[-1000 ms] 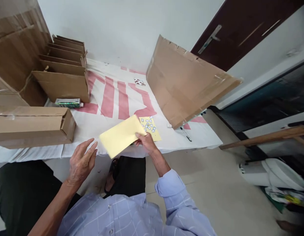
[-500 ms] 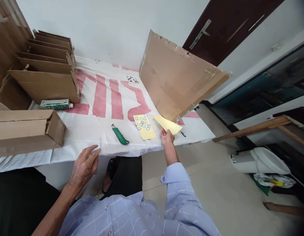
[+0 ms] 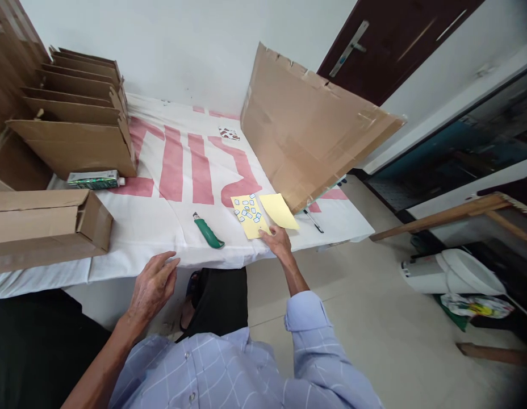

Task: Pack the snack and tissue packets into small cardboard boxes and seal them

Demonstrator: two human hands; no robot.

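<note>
My right hand [image 3: 277,241] rests at the table's front edge, fingertips touching the near edges of two yellow sheets. The plain yellow sheet [image 3: 280,210] lies flat beside a yellow sheet [image 3: 247,216] covered with several small blue-edged pieces. Nothing is gripped in that hand's fingers. My left hand [image 3: 155,283] hovers just below the table edge with its fingers loosely apart and nothing in it. A green-handled cutter [image 3: 209,232] lies on the white cloth between my hands, nearer the left one.
The white cloth with red stripes [image 3: 178,170] covers the table. A large cardboard panel [image 3: 306,130] stands tilted at the right, a pen [image 3: 313,220] below it. Cardboard boxes [image 3: 46,221] and stacked flaps [image 3: 80,113] fill the left. A green tube box [image 3: 95,179] lies beside them.
My right hand carried the plain yellow sheet from the middle to the right, uncovering the cutter, and laid it flat beside the other sheet. My left hand barely moved.
</note>
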